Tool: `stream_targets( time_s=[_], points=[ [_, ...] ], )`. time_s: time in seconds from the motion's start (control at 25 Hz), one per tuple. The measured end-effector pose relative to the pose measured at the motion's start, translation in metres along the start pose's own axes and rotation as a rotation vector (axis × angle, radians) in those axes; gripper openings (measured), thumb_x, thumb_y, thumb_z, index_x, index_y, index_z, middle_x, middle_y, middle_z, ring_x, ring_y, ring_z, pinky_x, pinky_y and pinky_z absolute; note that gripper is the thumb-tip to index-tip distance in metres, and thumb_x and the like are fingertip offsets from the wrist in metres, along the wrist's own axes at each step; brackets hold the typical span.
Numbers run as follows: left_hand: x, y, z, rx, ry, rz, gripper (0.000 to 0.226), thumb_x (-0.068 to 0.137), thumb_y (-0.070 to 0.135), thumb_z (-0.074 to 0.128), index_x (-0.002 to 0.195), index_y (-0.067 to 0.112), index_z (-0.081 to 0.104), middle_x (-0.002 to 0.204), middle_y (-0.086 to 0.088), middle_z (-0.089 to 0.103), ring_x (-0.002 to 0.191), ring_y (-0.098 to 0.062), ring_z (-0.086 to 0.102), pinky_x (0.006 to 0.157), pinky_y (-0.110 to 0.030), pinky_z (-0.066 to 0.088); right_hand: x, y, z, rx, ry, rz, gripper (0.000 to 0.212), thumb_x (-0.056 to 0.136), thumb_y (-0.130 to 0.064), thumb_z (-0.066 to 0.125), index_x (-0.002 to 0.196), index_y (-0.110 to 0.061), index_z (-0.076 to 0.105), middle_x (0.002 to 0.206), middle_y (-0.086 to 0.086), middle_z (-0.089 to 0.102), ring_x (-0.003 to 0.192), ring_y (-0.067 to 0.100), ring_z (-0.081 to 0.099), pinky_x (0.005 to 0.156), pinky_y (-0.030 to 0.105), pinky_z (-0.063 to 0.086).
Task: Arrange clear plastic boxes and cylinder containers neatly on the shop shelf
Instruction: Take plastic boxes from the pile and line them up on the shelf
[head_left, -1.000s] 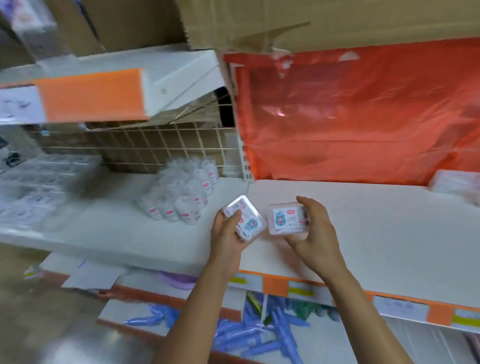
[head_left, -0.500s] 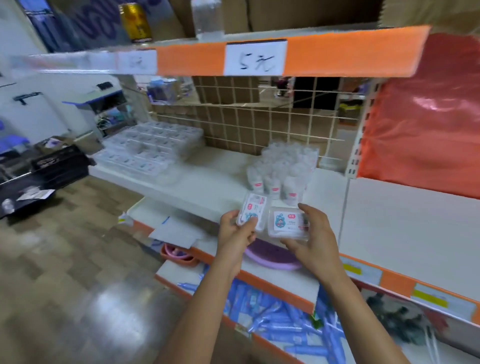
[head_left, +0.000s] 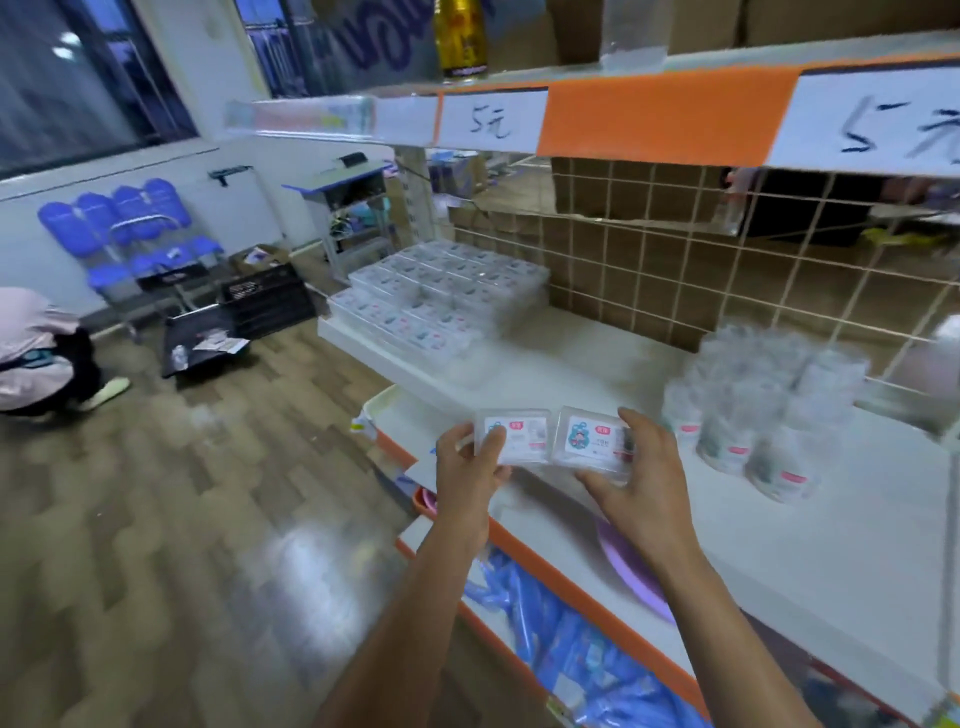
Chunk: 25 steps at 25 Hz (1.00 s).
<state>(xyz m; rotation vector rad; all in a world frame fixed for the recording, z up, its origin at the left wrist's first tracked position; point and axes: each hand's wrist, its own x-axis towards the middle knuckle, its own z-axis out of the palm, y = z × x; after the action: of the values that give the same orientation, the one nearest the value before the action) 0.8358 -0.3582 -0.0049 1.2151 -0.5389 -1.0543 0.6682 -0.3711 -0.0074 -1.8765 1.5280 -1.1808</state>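
Shelf (head_left: 571, 371): box stack (head_left: 441, 296) at its far left end, cylinders (head_left: 763, 410) clustered to the right, blurred. Left hand (head_left: 467, 470) grips left box (head_left: 522, 436), right hand (head_left: 647, 480) grips right box (head_left: 589, 439), fingers curled round each. The boxes sit side by side at the shelf's front edge.

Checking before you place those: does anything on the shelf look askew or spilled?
Nothing spilled. The cylinder containers stand upright in a loose bunch, not rows; blur hides detail. The stacked boxes look even.

One camera on the person's head looks forward and down, near the shelf (head_left: 831, 545) at 2 o'clock, floor (head_left: 130, 519) at 8 o'clock.
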Motion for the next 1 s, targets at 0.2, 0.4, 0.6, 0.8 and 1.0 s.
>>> stream_targets(
  time_s=[0.2,0.4,0.6,0.8,1.0],
  points=[
    [0.074,0.023,-0.008,-0.006,0.081,0.038,0.034,0.088,0.007,0.064,0.117,0.005,0.047,0.113,-0.020,0.062,0.092,-0.026,0.066,0.067,-0.025,0.056,0.064,-0.009,0.046,0.035,-0.025,0.018,0.074,0.064,-0.010,0.080,0.130,-0.013,0.046,0.126,0.010,0.048,0.111,0.025,0.047,0.096,0.030,0.039],
    [0.124,0.027,-0.009,0.046,0.009,0.104,0.047,0.083,0.004,0.068,0.127,0.010,0.053,0.116,-0.017,0.064,0.102,-0.027,0.065,0.078,-0.029,0.055,0.106,-0.014,0.075,0.027,-0.064,0.009,0.072,0.066,-0.015,0.079,0.130,-0.017,0.047,0.128,0.008,0.045,0.112,0.025,0.048,0.096,0.032,0.040],
    [0.158,0.041,-0.003,0.050,0.006,0.133,0.049,0.083,-0.002,0.065,0.126,0.017,0.053,0.119,-0.008,0.062,0.098,-0.011,0.065,0.079,-0.020,0.054,0.134,-0.021,0.099,-0.076,-0.044,0.000,0.069,0.069,-0.028,0.078,0.129,-0.020,0.046,0.128,0.005,0.048,0.113,0.024,0.043,0.088,0.021,0.029],
    [0.202,0.064,-0.008,0.261,0.039,0.204,0.055,0.082,0.004,0.068,0.131,0.022,0.049,0.116,0.002,0.058,0.076,0.009,0.064,0.062,-0.007,0.048,0.161,-0.042,0.134,-0.111,0.014,0.045,0.067,0.074,-0.036,0.073,0.131,-0.017,0.045,0.131,0.006,0.046,0.116,0.022,0.040,0.088,0.021,0.029],
    [0.257,0.090,-0.036,0.559,-0.059,0.244,0.058,0.082,0.020,0.068,0.134,0.032,0.044,0.120,0.003,0.053,0.069,0.008,0.059,0.061,-0.011,0.045,0.183,-0.065,0.182,-0.156,0.089,0.118,0.068,0.071,-0.041,0.075,0.127,-0.014,0.049,0.125,0.010,0.045,0.114,0.026,0.042,0.093,0.029,0.036]
  ],
)
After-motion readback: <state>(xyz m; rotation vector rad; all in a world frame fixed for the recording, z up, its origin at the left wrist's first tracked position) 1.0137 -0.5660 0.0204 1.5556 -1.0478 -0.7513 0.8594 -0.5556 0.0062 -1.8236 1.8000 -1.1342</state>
